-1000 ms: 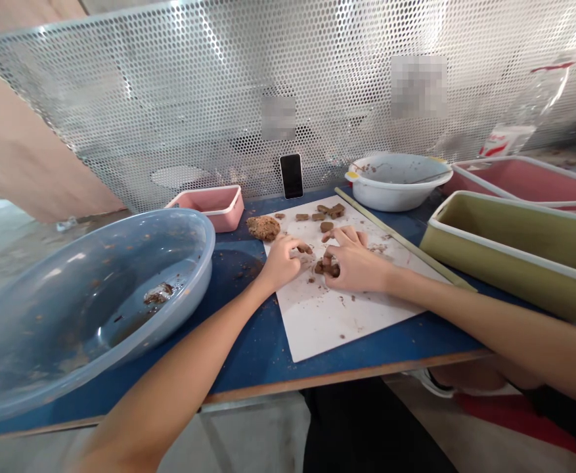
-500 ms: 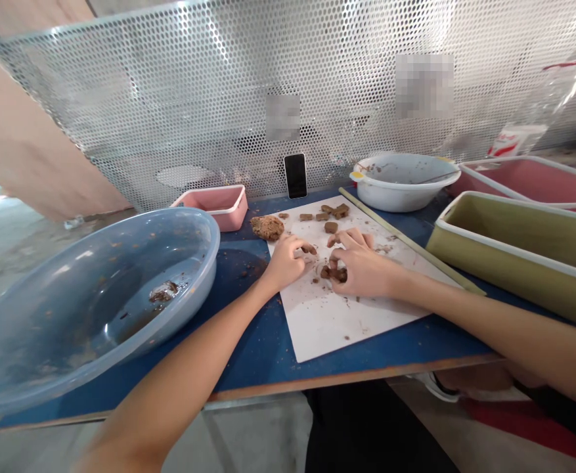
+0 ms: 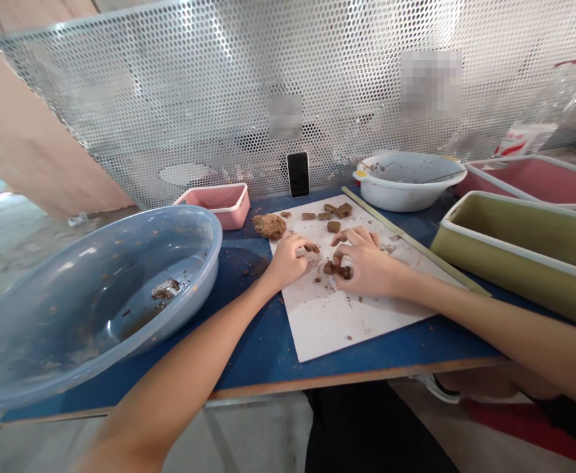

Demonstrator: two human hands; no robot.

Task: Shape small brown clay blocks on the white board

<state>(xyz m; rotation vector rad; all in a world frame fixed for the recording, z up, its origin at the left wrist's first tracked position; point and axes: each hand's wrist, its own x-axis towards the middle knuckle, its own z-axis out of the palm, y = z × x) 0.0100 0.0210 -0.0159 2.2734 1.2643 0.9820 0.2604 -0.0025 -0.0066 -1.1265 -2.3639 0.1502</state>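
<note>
Both my hands rest on a white board (image 3: pixel 337 315) that lies on the blue table. My left hand (image 3: pixel 288 259) is curled, its fingertips pinching a small brown clay piece (image 3: pixel 311 248). My right hand (image 3: pixel 364 266) is curled too, thumb and fingers pressed on a brown clay lump (image 3: pixel 335 269) on the board. Several small shaped clay pieces (image 3: pixel 334 211) lie at the board's far end. A bigger rough clay ball (image 3: pixel 269 226) sits at the board's far left corner.
A large blue basin (image 3: pixel 95 295) with clay scraps fills the left. A small pink tray (image 3: pixel 219 200), a phone (image 3: pixel 298 174) leaning on the perforated metal screen, a white bowl (image 3: pixel 406 180), a thin stick (image 3: pixel 416 243), a green tray (image 3: pixel 519 253) and a pink tray (image 3: pixel 538 177) stand around.
My hands stay on the same spot, working the clay with small finger movements. The view has shifted slightly.
</note>
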